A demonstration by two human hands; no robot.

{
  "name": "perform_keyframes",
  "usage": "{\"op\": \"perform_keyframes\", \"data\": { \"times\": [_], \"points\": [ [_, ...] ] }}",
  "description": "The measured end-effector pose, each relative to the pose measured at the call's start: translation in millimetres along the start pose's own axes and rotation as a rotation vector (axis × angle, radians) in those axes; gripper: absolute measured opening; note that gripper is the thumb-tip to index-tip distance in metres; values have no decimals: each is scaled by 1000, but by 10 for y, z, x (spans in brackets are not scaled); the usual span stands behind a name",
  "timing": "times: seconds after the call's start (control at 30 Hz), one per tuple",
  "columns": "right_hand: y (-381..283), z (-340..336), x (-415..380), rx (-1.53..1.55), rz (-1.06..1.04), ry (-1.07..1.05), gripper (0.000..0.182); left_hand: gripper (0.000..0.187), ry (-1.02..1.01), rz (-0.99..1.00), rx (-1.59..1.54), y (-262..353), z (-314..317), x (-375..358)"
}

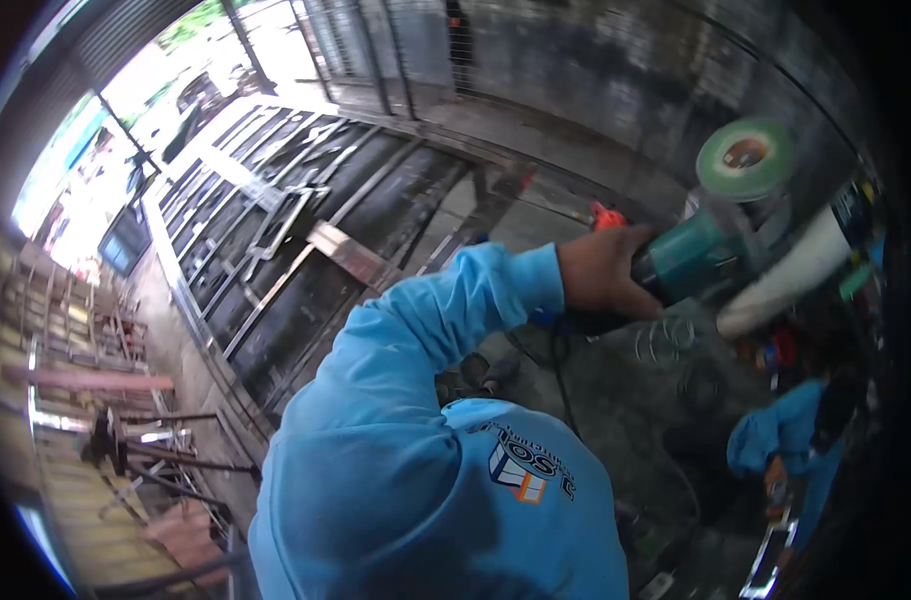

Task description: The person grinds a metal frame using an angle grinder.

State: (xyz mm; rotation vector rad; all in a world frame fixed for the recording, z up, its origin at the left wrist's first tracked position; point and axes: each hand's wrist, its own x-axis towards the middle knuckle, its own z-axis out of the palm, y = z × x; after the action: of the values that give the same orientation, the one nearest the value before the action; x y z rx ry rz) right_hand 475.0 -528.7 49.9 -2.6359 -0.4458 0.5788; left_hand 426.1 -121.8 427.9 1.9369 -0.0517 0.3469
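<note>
My left hand (610, 270) reaches across to the right, its fingers wrapped round the teal body of an angle grinder (690, 255). A round green disc (743, 160) with a brown centre shows at the upper end of the grinder. Close beside the tool lies a long, pale, rounded thing (795, 275), partly overlapped by it. My blue sleeve (405, 340) and printed shirt front fill the lower middle of the view. My right hand does not show.
A large metal rack with frames and bars (275, 220) stands to the upper left. Wooden and metal pieces (165, 450) lean at lower left. At lower right, a person in a blue sleeve (775, 430) holds a bright-edged rectangular thing (770, 555). A cable (562, 385) runs over the floor.
</note>
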Motion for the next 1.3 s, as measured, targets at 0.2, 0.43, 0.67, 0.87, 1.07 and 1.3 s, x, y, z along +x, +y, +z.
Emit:
{"op": "perform_keyframes", "data": {
  "times": [0.2, 0.43, 0.67, 0.87, 1.07, 1.3],
  "points": [
    [228, 262, 285, -23, -98, -4, 36, 60, 32, -318, -224, -783, 206, -686],
    [-1886, -1098, -122, 259, -446, -177, 37, 62, -149, -366, -451, -1089, 954, -1057],
    [-1841, -1026, -287, 597, -527, -343, 32, 60, 80, -242, -711, -1012, 902, -1086],
    [-694, -364, -112, 373, -480, -242, 34, 48, 216, -245, -688, -897, 256, -1100],
    [187, 258, -299, 86, -97, -204, 33, 64, 370, -163, -350, -641, -517, -1328],
    [71, 551, -77, 205, -103, -96, 33, 67, 312, -326, -339, -604, -439, -1654]
  ]
}}
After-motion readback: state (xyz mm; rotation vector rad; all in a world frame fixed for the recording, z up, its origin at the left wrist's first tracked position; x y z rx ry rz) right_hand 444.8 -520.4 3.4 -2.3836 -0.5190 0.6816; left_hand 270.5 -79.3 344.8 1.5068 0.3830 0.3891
